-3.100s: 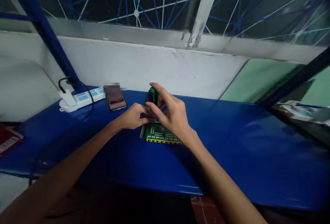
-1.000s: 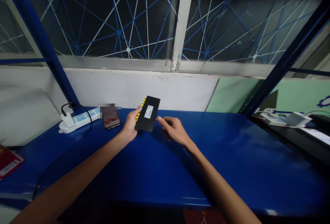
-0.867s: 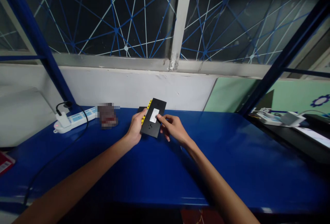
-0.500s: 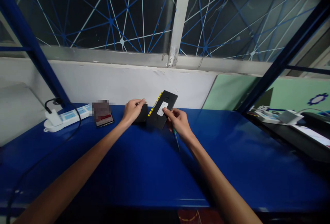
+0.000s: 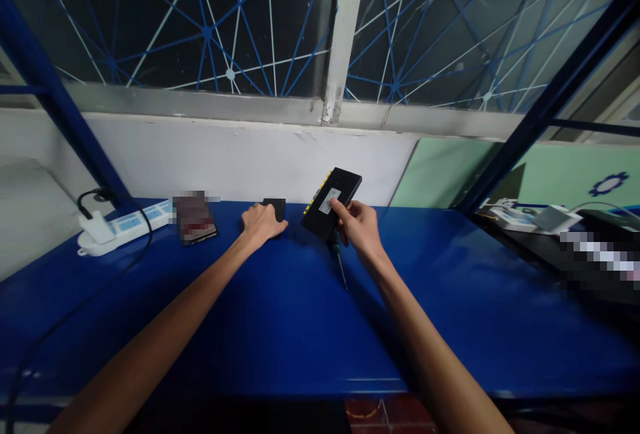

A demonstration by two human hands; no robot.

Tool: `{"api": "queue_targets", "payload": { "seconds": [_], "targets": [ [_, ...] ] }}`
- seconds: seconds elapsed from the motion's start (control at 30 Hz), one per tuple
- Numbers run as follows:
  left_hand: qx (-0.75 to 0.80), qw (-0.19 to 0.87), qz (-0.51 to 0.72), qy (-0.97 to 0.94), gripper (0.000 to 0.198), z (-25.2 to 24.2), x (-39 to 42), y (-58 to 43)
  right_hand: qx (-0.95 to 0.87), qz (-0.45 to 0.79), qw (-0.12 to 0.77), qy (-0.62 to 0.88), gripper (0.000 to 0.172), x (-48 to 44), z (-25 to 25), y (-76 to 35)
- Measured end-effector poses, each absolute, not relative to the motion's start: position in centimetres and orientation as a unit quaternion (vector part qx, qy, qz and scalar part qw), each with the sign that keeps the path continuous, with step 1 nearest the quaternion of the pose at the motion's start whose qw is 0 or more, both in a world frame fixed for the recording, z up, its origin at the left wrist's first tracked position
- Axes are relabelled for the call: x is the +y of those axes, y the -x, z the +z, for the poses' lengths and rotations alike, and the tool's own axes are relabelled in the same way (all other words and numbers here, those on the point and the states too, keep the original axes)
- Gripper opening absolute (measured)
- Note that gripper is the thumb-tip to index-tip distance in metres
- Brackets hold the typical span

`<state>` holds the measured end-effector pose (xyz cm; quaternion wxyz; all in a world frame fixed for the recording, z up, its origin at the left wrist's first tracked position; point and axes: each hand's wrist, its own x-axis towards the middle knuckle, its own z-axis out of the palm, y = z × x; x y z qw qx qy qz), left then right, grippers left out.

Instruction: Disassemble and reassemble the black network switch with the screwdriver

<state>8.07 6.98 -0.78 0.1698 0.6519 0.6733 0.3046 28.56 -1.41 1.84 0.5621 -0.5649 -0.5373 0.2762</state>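
Note:
My right hand (image 5: pixel 361 231) grips a flat black box (image 5: pixel 331 202) with a white label and a yellow-striped edge, tilted up above the blue table (image 5: pixel 310 327). A thin screwdriver (image 5: pixel 341 266) with a green handle pokes out below that hand, its shaft pointing toward me. My left hand (image 5: pixel 261 222) rests on a small black block (image 5: pixel 276 207) lying on the table near the wall, fingers curled over it.
A white power strip (image 5: pixel 123 223) with a black plug and cable lies at the back left. A phone (image 5: pixel 196 227) lies beside it. A white wall and a netted window rise behind. A dark side table (image 5: pixel 560 234) with devices stands to the right.
The black box passed from my left hand to my right and moved rightward. My left hand dropped onto the small black block. The circuit board and green tool seen earlier are out of sight.

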Motion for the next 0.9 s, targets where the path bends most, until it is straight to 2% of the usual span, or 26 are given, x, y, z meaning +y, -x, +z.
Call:
{"api": "queue_targets", "payload": {
  "seconds": [0.1, 0.2, 0.23, 0.3, 0.4, 0.57, 0.63, 0.9],
  "targets": [
    [0.664, 0.211, 0.331, -0.637, 0.034, 0.2, 6.6, -6.8, -0.531, 0.297, 0.559, 0.564, 0.038, -1.6, 2.1, -28.3],
    [0.627, 0.294, 0.359, -0.625, 0.044, 1.7, 5.6, -4.9, -0.519, 0.355, 0.56, 0.54, 0.038, -2.1, 2.7, -28.0],
    [0.595, 0.347, 0.375, -0.62, 0.049, 2.1, 5.1, -4.3, -0.514, 0.382, 0.56, 0.526, 0.039, -2.3, 3.0, -27.9],
    [0.444, 0.558, 0.45, -0.538, 0.051, 2.6, 3.9, -3.5, -0.505, 0.443, 0.542, 0.505, 0.04, -2.7, 3.4, -27.6],
    [0.336, 0.681, 0.467, -0.453, 0.045, 2.4, 2.3, -3.5, -0.514, 0.509, 0.501, 0.476, 0.04, -3.1, 3.7, -27.2],
    [0.341, 0.71, 0.48, -0.385, 0.027, 1.3, 0.8, -5.7, -0.528, 0.556, 0.458, 0.449, 0.038, -3.5, 3.7, -26.7],
    [0.325, 0.718, 0.473, -0.395, 0.025, 1.0, 0.5, -6.4, -0.53, 0.56, 0.447, 0.455, 0.038, -3.5, 3.6, -26.5],
    [0.267, 0.735, 0.459, -0.422, 0.034, 0.2, -0.4, -7.0, -0.54, 0.568, 0.419, 0.459, 0.039, -2.9, 2.7, -26.3]
  ]
}}
